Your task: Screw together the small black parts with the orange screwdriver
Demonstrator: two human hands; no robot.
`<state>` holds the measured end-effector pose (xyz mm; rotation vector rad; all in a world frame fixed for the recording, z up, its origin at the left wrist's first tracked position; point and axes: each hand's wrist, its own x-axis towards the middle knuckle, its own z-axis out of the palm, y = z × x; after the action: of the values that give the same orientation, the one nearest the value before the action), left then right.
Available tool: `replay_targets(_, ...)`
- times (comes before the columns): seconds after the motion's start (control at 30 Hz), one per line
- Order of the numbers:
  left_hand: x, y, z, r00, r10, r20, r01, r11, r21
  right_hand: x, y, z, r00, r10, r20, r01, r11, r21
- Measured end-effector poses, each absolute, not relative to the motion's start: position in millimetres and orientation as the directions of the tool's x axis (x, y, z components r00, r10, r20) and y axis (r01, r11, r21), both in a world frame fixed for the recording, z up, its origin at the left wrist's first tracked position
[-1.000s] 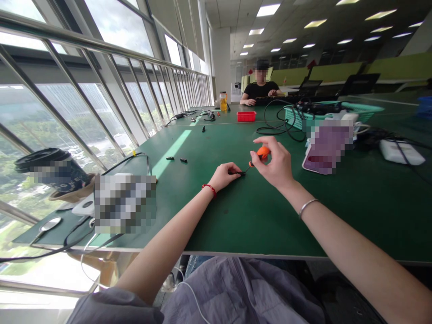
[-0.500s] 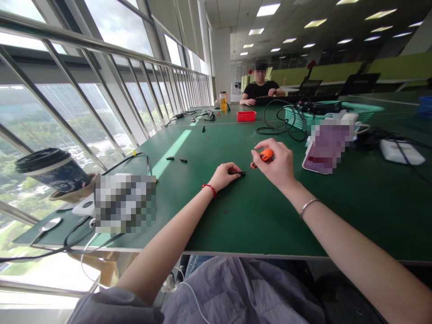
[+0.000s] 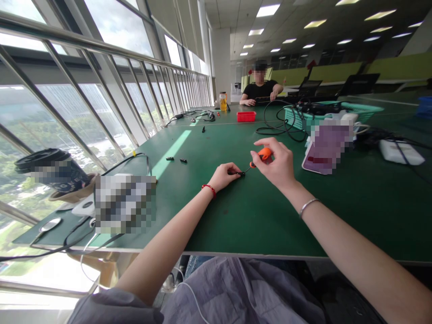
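Observation:
My left hand (image 3: 223, 176) rests on the green table (image 3: 256, 211), its fingers pinched round a small black part (image 3: 240, 173). My right hand (image 3: 276, 164) grips a small screwdriver with an orange handle (image 3: 264, 154). Its thin shaft slants down to the left, and the tip meets the black part. A red string is tied on my left wrist and a metal bangle hangs on the right.
Two small black parts (image 3: 175, 159) lie left of my hands. A lidded paper cup (image 3: 50, 173) and cables sit at the near left edge. Behind my right hand are a teal basket (image 3: 297, 118), a red tray (image 3: 246, 116) and a white power strip (image 3: 400, 152). Another person (image 3: 261, 87) sits at the far end.
My right hand's fingers have shifted round the orange handle, which moved slightly right, then back. My left hand stays still on the black part.

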<state>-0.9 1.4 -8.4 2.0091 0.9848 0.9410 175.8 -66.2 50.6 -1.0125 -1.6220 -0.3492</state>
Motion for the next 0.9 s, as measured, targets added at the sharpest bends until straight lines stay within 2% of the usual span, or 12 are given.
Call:
replay_targets(0.17, 0.0, 1.1, -7.5, 0.438, 0.850, 0.294, 0.351, -0.463, 0.814, 174.6, -66.8, 50.5, -0.037, 0.386, 0.922, 0.726, 0.644, -0.240)
replay_targets(0.37, 0.3, 1.8, -9.4, 0.439, 0.851, 0.290, 0.351, -0.459, 0.816, 175.8, -64.6, 48.7, 0.017, 0.395, 0.918, 0.764, 0.588, -0.267)
replay_targets(0.57, -0.2, 1.4, -8.8, 0.439, 0.849, 0.294, 0.337, -0.458, 0.823, 174.2, -67.8, 50.5, -0.074, 0.366, 0.928, 0.726, 0.658, -0.202)
replay_targets(0.73, -0.4, 2.8, -9.5, 0.445, 0.849, 0.285, 0.307, -0.444, 0.842, 173.4, -67.0, 50.0, -0.061, 0.398, 0.916, 0.735, 0.639, -0.229)
replay_targets(0.9, -0.4, 3.0, -9.5, 0.441, 0.854, 0.275, 0.301, -0.430, 0.851, 174.9, -67.7, 50.4, -0.093, 0.363, 0.927, 0.730, 0.658, -0.184)
